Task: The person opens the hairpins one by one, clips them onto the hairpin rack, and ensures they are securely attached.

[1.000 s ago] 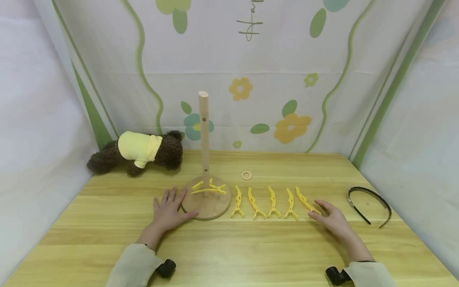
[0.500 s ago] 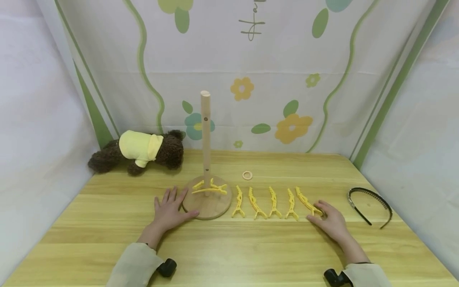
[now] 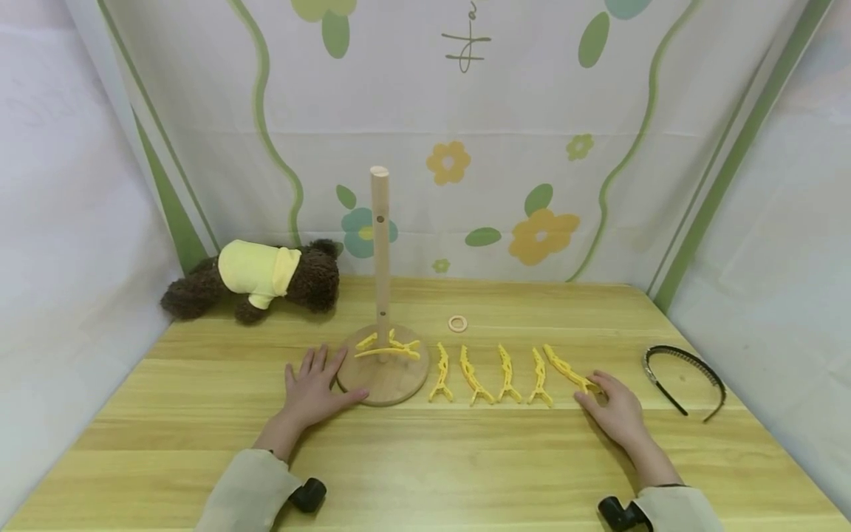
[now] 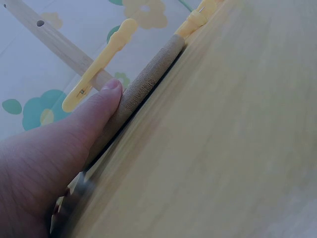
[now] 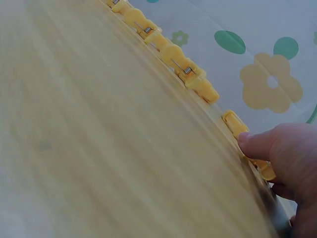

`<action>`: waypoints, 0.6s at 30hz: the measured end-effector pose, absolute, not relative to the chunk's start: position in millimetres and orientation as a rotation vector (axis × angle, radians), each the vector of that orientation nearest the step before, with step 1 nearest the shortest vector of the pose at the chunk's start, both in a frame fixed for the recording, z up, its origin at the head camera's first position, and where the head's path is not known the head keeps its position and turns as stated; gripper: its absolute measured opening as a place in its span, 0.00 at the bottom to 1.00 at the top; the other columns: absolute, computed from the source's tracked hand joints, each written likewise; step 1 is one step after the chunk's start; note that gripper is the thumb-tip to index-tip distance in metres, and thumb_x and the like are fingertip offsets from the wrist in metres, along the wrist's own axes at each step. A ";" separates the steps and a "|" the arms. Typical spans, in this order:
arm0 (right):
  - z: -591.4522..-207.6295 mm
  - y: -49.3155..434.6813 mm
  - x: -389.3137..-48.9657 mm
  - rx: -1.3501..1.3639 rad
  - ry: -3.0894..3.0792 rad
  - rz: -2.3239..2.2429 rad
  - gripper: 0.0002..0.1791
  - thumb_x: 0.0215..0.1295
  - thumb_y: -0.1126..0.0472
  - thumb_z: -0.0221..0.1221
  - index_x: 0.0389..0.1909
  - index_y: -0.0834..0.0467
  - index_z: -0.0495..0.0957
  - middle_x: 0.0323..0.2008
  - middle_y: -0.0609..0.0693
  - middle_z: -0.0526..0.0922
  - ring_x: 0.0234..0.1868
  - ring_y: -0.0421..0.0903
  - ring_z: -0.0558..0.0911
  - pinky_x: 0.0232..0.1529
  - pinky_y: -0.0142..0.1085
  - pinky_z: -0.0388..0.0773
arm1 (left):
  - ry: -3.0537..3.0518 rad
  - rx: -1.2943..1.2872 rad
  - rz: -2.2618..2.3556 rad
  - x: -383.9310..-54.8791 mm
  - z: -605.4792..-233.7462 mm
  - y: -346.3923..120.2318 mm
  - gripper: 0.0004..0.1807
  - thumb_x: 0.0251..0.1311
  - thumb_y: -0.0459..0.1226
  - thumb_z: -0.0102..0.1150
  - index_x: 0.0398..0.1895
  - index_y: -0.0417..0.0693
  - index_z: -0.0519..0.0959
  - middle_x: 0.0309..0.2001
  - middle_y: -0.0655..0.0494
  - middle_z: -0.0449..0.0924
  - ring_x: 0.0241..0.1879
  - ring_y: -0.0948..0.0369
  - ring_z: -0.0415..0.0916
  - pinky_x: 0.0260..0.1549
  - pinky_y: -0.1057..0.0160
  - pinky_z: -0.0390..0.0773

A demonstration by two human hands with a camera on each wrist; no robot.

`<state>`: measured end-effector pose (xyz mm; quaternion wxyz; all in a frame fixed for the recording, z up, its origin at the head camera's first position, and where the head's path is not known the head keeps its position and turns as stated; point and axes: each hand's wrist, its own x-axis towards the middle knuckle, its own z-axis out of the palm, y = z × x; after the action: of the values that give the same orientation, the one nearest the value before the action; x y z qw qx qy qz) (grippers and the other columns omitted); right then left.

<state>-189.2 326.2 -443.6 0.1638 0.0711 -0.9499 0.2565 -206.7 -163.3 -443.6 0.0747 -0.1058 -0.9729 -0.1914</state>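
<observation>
The person's right hand (image 3: 617, 414) has the yellow clip at the right end of the row (image 3: 566, 368) by its near end, its grip clamped on it with the thumb on one side and fingers on the other; from here I can't tell whether the clip is lifted at all off the tabletop (image 3: 425, 465). Four more yellow clips (image 3: 507, 373) lie side by side, apart from one another, between that one and the round wooden base (image 3: 392, 388). The left hand (image 3: 314, 399) rests at the base's left edge, its grip apart, fingers spread and thumb touching the rim. A wooden post (image 3: 380, 255) stands upright from the base, with other yellow clips (image 3: 388, 352) lying around its foot. Behind the row is a small ring (image 3: 450, 324), a dark headband (image 3: 698, 360) lies over to the right, and a brown stuffed toy (image 3: 259, 270) in a yellow shirt lies at the back left.
</observation>
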 end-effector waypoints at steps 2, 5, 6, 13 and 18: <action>-443.2 326.6 -189.2 0.202 -2.697 0.743 0.25 0.55 0.57 0.57 0.45 0.74 0.70 0.49 0.71 0.66 0.50 0.68 0.63 0.46 0.57 0.57 | -2.921 -0.315 -0.576 -206.3 -443.1 -163.0 0.51 0.40 0.70 0.44 0.65 0.52 0.53 0.63 0.38 0.45 0.61 0.41 0.37 0.47 0.34 0.31; -441.6 327.4 -188.8 0.187 -2.677 0.787 0.23 0.54 0.60 0.58 0.44 0.74 0.69 0.47 0.72 0.67 0.48 0.67 0.65 0.46 0.56 0.58 | -2.922 -0.313 -0.585 -205.5 -441.9 -162.7 0.51 0.40 0.70 0.44 0.65 0.52 0.53 0.63 0.37 0.45 0.61 0.41 0.37 0.47 0.34 0.31; -440.7 327.9 -188.3 0.177 -2.675 0.802 0.23 0.54 0.61 0.58 0.45 0.74 0.69 0.46 0.72 0.68 0.48 0.67 0.65 0.45 0.56 0.59 | -2.922 -0.314 -0.587 -205.3 -441.5 -162.6 0.51 0.40 0.70 0.44 0.65 0.52 0.53 0.63 0.37 0.45 0.61 0.41 0.37 0.47 0.34 0.31; -431.5 332.1 -184.2 0.068 -2.686 0.884 0.23 0.57 0.62 0.56 0.49 0.73 0.65 0.41 0.72 0.71 0.41 0.65 0.71 0.39 0.52 0.68 | -2.923 -0.319 -0.589 -204.3 -440.5 -162.1 0.50 0.40 0.70 0.44 0.65 0.52 0.53 0.63 0.37 0.46 0.61 0.41 0.37 0.47 0.34 0.31; -423.9 329.9 -185.6 -0.009 -2.696 1.031 0.26 0.61 0.59 0.52 0.53 0.73 0.61 0.42 0.72 0.70 0.41 0.63 0.73 0.35 0.45 0.73 | -2.921 -0.319 -0.584 -205.5 -442.1 -163.3 0.51 0.40 0.70 0.44 0.65 0.52 0.53 0.63 0.37 0.45 0.61 0.40 0.37 0.47 0.34 0.31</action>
<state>-185.6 329.9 -423.9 0.1270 -0.0030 -0.9264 0.3543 -205.5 -163.3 -442.1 0.0727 -0.1061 -0.9724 -0.1945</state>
